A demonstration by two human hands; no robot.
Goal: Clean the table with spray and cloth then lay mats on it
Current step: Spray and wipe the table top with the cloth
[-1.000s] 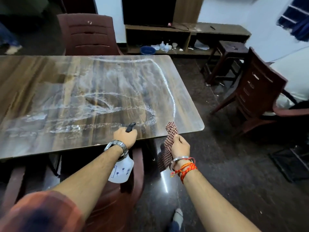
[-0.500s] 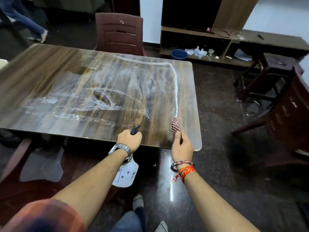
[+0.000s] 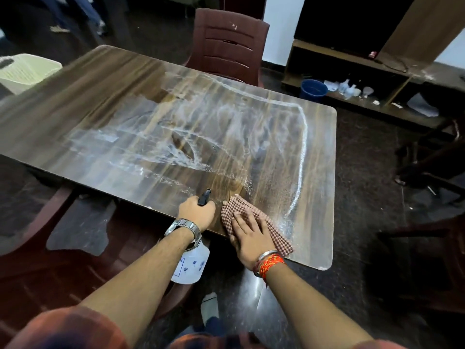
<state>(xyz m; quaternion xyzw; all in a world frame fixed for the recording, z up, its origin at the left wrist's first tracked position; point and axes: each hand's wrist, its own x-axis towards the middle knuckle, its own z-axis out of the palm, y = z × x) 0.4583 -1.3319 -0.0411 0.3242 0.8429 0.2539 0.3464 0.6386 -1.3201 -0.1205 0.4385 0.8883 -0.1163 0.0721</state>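
Observation:
The wooden table (image 3: 105,102) is streaked with white foamy spray over its right half. My left hand (image 3: 196,214) grips the black trigger head of a white spray bottle (image 3: 191,264), which hangs below the table's near edge. My right hand (image 3: 249,235) lies flat, fingers spread, pressing a red-and-white checked cloth (image 3: 236,207) onto the table near its front edge. No mats are in view.
A maroon plastic chair (image 3: 229,44) stands at the table's far side, another chair (image 3: 32,222) at the near left. A cream basket (image 3: 22,71) sits off the far left. A low shelf unit (image 3: 357,71) holds a blue bucket (image 3: 314,89). Dark chairs stand on the right.
My right hand brought the cloth from hanging at the table's edge down flat onto the tabletop. The view shifted left and nearer. My left hand kept hold of the bottle.

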